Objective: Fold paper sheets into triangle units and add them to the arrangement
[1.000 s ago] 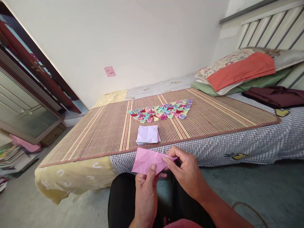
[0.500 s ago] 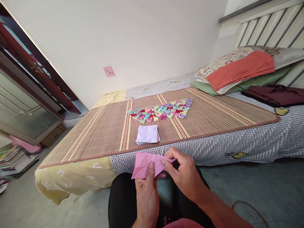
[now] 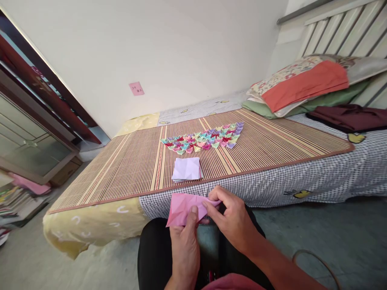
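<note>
A creased pink sheet of paper (image 3: 181, 207), partly folded, is held over my lap in front of the bed. My left hand (image 3: 186, 245) grips it from below, thumb on top and fingers mostly hidden underneath. At the paper's right end, my right hand (image 3: 231, 213) pinches a narrowed, folded part between thumb and fingers. Just beyond, a stack of square paper (image 3: 186, 169) with a pale lilac sheet on top lies near the mat's edge. Farther back, rows of small folded paper boats (image 3: 205, 139) in many colours stand on the mat.
The striped mat (image 3: 127, 169) covers the bed, over a checked sheet (image 3: 272, 191). Pillows (image 3: 305, 84) and a folded maroon cloth (image 3: 347, 117) lie at the right. A pink note (image 3: 136, 88) is on the wall. Piled papers (image 3: 18, 205) sit on the floor at left.
Both hands keep their grip on the pink paper and have barely moved. The whole view has shifted slightly.
</note>
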{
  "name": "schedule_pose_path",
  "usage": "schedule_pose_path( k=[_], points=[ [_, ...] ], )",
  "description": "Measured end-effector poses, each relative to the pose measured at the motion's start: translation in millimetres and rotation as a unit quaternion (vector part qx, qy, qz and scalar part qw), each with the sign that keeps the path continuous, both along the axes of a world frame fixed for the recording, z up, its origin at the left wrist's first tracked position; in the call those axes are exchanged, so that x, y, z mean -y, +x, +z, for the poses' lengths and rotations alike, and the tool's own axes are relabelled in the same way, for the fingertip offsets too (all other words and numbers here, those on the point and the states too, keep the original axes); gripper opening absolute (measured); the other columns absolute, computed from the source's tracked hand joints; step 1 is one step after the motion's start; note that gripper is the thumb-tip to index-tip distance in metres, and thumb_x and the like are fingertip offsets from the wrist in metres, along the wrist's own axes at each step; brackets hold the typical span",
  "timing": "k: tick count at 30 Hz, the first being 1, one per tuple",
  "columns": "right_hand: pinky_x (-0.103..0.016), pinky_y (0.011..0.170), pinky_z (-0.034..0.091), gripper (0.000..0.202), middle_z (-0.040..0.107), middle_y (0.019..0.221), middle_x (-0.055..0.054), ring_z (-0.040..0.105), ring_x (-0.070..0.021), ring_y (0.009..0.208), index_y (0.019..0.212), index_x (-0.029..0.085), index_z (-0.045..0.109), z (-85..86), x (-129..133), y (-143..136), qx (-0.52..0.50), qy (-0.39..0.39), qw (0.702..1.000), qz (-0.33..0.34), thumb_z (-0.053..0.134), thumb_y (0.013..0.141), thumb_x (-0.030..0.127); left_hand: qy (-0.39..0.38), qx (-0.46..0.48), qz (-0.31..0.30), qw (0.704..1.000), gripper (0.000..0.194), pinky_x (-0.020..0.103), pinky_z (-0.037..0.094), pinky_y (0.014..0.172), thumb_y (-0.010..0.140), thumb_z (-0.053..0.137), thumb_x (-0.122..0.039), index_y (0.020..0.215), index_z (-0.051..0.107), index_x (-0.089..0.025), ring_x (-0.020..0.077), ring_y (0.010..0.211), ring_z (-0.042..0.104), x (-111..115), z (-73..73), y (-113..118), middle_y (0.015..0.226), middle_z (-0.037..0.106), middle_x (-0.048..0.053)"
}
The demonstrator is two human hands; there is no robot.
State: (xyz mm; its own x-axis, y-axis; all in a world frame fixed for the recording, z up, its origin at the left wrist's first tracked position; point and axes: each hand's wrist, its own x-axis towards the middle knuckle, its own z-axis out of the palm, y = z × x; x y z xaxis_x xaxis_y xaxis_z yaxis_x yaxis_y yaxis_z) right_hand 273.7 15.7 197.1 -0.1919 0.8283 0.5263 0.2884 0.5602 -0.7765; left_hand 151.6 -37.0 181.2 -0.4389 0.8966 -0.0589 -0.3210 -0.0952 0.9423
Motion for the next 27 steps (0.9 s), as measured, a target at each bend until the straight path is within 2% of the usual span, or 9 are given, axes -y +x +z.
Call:
schedule_pose_path(
  k=[7, 11, 18, 21, 27],
  points=[
    [-0.025, 0.061, 0.039, 0.025, 0.049, 0.069, 0.003, 0.05, -0.0133, 0.063, 0.072, 0.022, 0.048, 1.5, 0.4, -0.6, -0.002, -0.004, 1.0, 0.0, 0.06, 0.093, 0.017, -0.014, -0.002, -0.008, 1.0, 0.029, 0.036, 0.059, 0.083, 0.077, 0.087, -0.045, 0.079, 0.085, -0.016, 0.026, 0.081, 0.074, -0.8, 2.5, -0.7, 0.076, 0.079, 0.006],
    [-0.025, 0.061, 0.039, 0.025, 0.049, 0.069, 0.003, 0.05, -0.013, 0.063, 0.072, 0.022, 0.048, 1.2, 1.1, -0.6, -0.001, -0.005, 1.0, -0.001, 0.06, 0.093, 0.016, -0.009, 0.006, -0.008, 1.0, 0.026, 0.038, 0.058, 0.089, 0.076, 0.088, -0.042, 0.078, 0.085, -0.017, 0.0257, 0.081, 0.075, -2.5, -1.1, -1.5, 0.079, 0.08, 0.006],
    [-0.025, 0.06, 0.039, 0.026, 0.049, 0.069, 0.004, 0.049, -0.0128, 0.062, 0.071, 0.022, 0.048, 1.1, 0.1, -0.4, -0.001, -0.01, 1.0, -0.002, 0.061, 0.093, 0.017, 0.006, 0.018, -0.018, 1.0, 0.023, 0.036, 0.06, 0.077, 0.078, 0.086, -0.038, 0.086, 0.084, -0.017, 0.0274, 0.083, 0.075, -4.7, -5.6, -4.4, 0.083, 0.081, 0.008],
    [-0.025, 0.059, 0.037, 0.028, 0.046, 0.067, 0.005, 0.047, -0.0125, 0.061, 0.069, 0.022, 0.046, 3.6, -1.0, -0.9, 0.002, -0.01, 1.0, -0.009, 0.061, 0.092, 0.016, 0.014, 0.024, -0.011, 1.0, 0.021, 0.035, 0.06, 0.078, 0.077, 0.088, -0.034, 0.087, 0.084, -0.016, 0.027, 0.086, 0.075, -6.5, -4.5, -4.2, 0.085, 0.081, 0.008],
    [-0.024, 0.063, 0.042, 0.024, 0.053, 0.069, 0.004, 0.053, -0.0132, 0.064, 0.073, 0.022, 0.05, 6.2, -2.1, -4.0, -0.032, -0.008, 0.999, -0.011, 0.063, 0.092, 0.017, 0.023, 0.17, -0.015, 0.985, 0.034, 0.031, 0.061, 0.074, 0.071, 0.093, -0.028, 0.101, 0.081, -0.018, 0.0242, 0.092, 0.074, -11.1, 5.5, -0.3, 0.099, 0.08, 0.008]
  ],
)
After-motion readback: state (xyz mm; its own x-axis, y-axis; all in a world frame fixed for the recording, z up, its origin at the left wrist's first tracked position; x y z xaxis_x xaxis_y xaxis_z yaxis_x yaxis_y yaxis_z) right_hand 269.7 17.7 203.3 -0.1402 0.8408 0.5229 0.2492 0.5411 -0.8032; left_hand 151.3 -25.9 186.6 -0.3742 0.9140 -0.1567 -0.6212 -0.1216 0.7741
